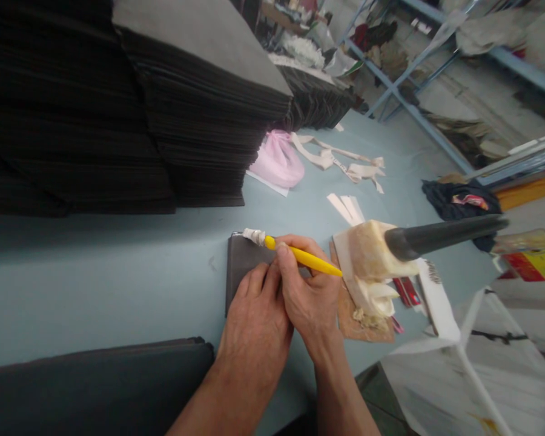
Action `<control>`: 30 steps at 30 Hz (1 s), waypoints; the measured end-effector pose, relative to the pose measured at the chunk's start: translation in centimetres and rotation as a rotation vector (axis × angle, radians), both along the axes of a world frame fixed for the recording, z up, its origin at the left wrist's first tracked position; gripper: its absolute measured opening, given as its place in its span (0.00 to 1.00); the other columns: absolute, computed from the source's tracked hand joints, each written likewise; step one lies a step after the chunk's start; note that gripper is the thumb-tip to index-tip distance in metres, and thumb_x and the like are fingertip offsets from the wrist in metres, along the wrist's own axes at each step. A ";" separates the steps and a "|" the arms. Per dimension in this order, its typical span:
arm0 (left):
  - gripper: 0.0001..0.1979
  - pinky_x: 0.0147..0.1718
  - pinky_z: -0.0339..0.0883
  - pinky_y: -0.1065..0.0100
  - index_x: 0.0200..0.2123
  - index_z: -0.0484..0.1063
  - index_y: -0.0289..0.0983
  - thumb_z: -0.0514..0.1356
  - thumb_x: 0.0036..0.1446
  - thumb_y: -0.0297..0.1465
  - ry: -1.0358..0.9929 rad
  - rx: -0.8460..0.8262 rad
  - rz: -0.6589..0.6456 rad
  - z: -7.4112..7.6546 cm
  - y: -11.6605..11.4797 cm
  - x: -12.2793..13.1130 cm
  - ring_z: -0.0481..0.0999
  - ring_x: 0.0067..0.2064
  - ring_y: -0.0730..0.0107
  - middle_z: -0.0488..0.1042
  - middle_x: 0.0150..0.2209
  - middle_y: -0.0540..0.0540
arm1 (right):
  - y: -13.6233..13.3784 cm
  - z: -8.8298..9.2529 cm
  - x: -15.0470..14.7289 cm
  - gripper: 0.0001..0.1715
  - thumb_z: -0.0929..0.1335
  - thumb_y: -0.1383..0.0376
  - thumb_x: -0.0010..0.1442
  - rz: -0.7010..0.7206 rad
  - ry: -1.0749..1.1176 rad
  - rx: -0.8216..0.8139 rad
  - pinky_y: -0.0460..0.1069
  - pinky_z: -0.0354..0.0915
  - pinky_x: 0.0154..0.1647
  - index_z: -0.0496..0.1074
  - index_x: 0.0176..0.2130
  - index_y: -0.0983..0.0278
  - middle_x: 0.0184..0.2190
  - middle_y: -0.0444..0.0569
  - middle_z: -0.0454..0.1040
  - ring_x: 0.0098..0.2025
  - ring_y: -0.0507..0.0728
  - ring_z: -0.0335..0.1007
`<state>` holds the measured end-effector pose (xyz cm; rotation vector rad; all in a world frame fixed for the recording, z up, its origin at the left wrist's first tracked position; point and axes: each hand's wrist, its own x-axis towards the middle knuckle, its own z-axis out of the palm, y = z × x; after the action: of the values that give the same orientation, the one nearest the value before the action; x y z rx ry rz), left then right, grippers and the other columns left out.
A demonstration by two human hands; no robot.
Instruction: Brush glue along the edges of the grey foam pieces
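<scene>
My right hand (312, 289) pinches a yellow-handled tool (306, 259), its neck wrapped in white and its narrow tip metallic. That tip touches the upper left corner of a small dark flat panel (245, 257) lying on the table. With fingers stretched out, my left hand (258, 306) rests flat on the panel, close against the right hand. Just right of my right hand is a cream block-like container (367, 242) with a dark handle sticking out of it, on a brown piece of board (347, 315).
Tall stacks of dark sheets (200, 115) stand at the back left. A dark panel or stack (95, 387) lies at the front left. Beyond are a pink cloth bundle (279, 160), white strips (345, 209) and tangled tape (327, 158) on the pale blue table (118, 272).
</scene>
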<state>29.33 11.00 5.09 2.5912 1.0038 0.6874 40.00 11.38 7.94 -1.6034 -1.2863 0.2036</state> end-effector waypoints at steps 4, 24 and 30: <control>0.21 0.52 0.82 0.52 0.60 0.77 0.34 0.65 0.64 0.27 -0.039 0.051 0.006 -0.4 0.0 0.0 0.80 0.55 0.49 0.83 0.55 0.38 | -0.1 0.2 -0.3 0.07 0.70 0.64 0.72 0.014 0.008 0.059 0.51 0.81 0.37 0.82 0.41 0.56 0.37 0.48 0.86 0.36 0.57 0.84; 0.23 0.48 0.78 0.56 0.65 0.74 0.36 0.52 0.71 0.29 -0.046 0.292 -0.027 -1.6 0.4 -0.6 0.78 0.52 0.51 0.83 0.53 0.38 | -0.2 -0.4 0.2 0.07 0.70 0.69 0.73 0.092 -0.132 0.103 0.48 0.75 0.45 0.81 0.44 0.61 0.40 0.44 0.87 0.40 0.53 0.83; 0.21 0.53 0.73 0.54 0.60 0.76 0.36 0.50 0.72 0.29 -0.034 0.399 -0.092 -1.5 0.9 -0.9 0.74 0.58 0.49 0.82 0.54 0.38 | -0.7 -0.6 0.3 0.07 0.70 0.69 0.74 0.061 -0.163 0.121 0.49 0.73 0.43 0.80 0.45 0.60 0.39 0.43 0.86 0.38 0.53 0.81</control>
<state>28.40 11.92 3.61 2.9269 0.7964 0.9898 40.26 10.64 7.32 -1.5026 -1.4460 0.0318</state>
